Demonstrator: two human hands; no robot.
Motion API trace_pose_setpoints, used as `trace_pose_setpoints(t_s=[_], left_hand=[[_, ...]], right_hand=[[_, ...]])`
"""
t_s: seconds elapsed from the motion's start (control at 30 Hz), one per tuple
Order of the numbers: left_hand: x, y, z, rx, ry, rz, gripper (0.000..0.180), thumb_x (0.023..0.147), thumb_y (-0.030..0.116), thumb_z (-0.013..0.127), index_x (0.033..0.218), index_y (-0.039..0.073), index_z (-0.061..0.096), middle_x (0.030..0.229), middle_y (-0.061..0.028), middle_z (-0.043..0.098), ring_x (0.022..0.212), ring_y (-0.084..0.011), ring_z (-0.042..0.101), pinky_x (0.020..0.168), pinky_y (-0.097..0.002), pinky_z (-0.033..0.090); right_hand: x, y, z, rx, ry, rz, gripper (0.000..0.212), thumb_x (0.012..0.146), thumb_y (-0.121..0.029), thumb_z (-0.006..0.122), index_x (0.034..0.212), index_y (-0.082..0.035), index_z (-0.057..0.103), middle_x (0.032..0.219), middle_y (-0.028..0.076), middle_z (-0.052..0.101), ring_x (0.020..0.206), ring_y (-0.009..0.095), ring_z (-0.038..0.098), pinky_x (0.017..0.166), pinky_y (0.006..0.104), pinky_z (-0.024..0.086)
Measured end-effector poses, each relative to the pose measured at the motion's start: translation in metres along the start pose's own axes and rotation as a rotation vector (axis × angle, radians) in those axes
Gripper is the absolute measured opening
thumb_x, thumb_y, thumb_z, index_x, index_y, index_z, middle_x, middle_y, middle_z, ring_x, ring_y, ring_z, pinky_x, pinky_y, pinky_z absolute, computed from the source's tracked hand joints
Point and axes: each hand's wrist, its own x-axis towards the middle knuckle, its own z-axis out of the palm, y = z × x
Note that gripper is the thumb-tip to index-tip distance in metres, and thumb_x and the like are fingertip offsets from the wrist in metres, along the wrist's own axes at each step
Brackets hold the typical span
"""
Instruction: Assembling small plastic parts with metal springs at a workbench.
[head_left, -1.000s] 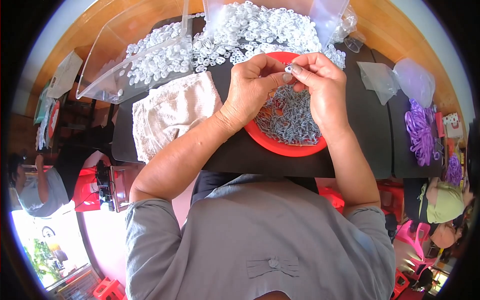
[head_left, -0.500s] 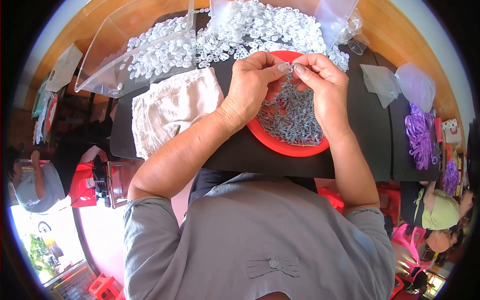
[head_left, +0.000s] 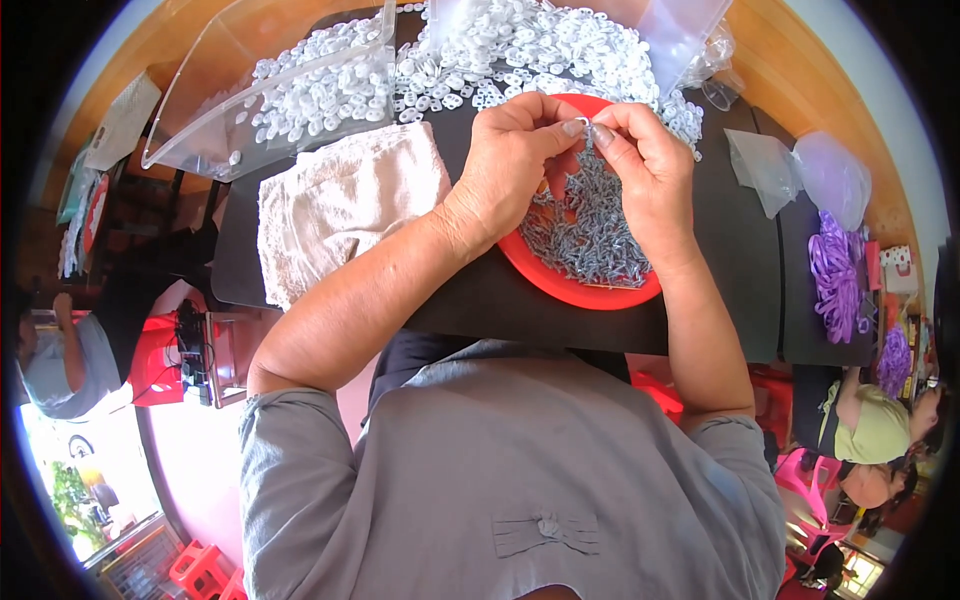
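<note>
My left hand (head_left: 515,165) and my right hand (head_left: 652,175) meet above a red bowl (head_left: 545,289), the fingertips of both closed in a pinch. Between them shows a small white plastic piece (head_left: 583,121); the fingers cover much of it. Below, the bowl holds a heap of small grey metal pieces (head_left: 600,245) that look like screws. Just beyond my hands, a large pile of small white oval pieces with holes (head_left: 560,45) lies on the dark table (head_left: 735,270). A folded cream towel (head_left: 350,205) rests left of my left forearm.
At the back left, a clear plastic bin (head_left: 205,150) lies tipped with more white pieces inside. To the right are clear plastic bags (head_left: 835,175) and a bundle of purple ribbon (head_left: 838,275). Other people sit at the far left (head_left: 70,365) and far right (head_left: 875,420).
My fingertips have shifted slightly around the small white piece, and more of it shows. The whole view has moved a little; the bowl and the piles stand as before.
</note>
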Motion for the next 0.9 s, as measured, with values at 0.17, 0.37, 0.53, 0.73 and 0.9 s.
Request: trace_pose_setpoints(t_s=[0.17, 0.37, 0.53, 0.73, 0.9], left_hand=[[-0.0006, 0.0014, -0.0004, 0.006, 0.001, 0.024, 0.010, 0.093, 0.008, 0.059, 0.094, -0.002, 0.060, 0.078, -0.0071, 0.061, 0.059, -0.0125, 0.056, 0.049, -0.0243, 0.045], [-0.0002, 0.0019, -0.0009, 0.069, 0.039, 0.026, 0.009, 0.092, 0.007, 0.059, 0.092, -0.002, 0.061, 0.074, -0.0055, 0.060, 0.057, -0.0107, 0.054, 0.050, -0.0234, 0.045], [-0.0018, 0.0015, 0.0009, 0.109, 0.050, 0.045, 0.009, 0.092, 0.007, 0.059, 0.093, -0.002, 0.061, 0.073, -0.0049, 0.060, 0.056, -0.0095, 0.054, 0.050, -0.0229, 0.045], [-0.0020, 0.0014, 0.0000, 0.155, 0.050, 0.066, 0.010, 0.091, 0.007, 0.060, 0.094, -0.002, 0.061, 0.073, -0.0046, 0.060, 0.056, -0.0090, 0.053, 0.049, -0.0229, 0.044], [-0.0033, 0.0030, 0.0002, 0.194, 0.056, 0.069, 0.011, 0.091, 0.008, 0.060, 0.094, -0.002, 0.061, 0.073, -0.0045, 0.059, 0.056, -0.0089, 0.053, 0.049, -0.0228, 0.044]], right_hand=[[0.0010, -0.0028, -0.0002, -0.006, 0.011, -0.020, 0.006, 0.093, -0.007, 0.059, 0.093, -0.001, 0.061, 0.076, -0.002, 0.057, 0.070, 0.004, 0.049, 0.063, 0.0192, 0.041], [0.0033, -0.0013, -0.0038, -0.149, 0.019, -0.119, 0.006, 0.092, -0.004, 0.060, 0.094, 0.001, 0.059, 0.076, 0.001, 0.059, 0.071, 0.008, 0.053, 0.065, 0.0234, 0.045], [0.0034, 0.0031, -0.0026, -0.260, -0.033, -0.223, 0.006, 0.091, -0.002, 0.061, 0.095, 0.001, 0.058, 0.078, 0.006, 0.061, 0.071, 0.011, 0.055, 0.066, 0.0257, 0.046], [0.0036, 0.0026, -0.0024, -0.250, -0.036, -0.224, 0.006, 0.091, -0.002, 0.061, 0.095, 0.001, 0.057, 0.078, 0.006, 0.061, 0.071, 0.011, 0.055, 0.066, 0.0255, 0.046], [0.0032, -0.0018, -0.0014, -0.185, -0.014, -0.187, 0.006, 0.091, -0.003, 0.062, 0.094, 0.001, 0.058, 0.080, 0.004, 0.062, 0.072, 0.010, 0.055, 0.067, 0.0248, 0.046]])
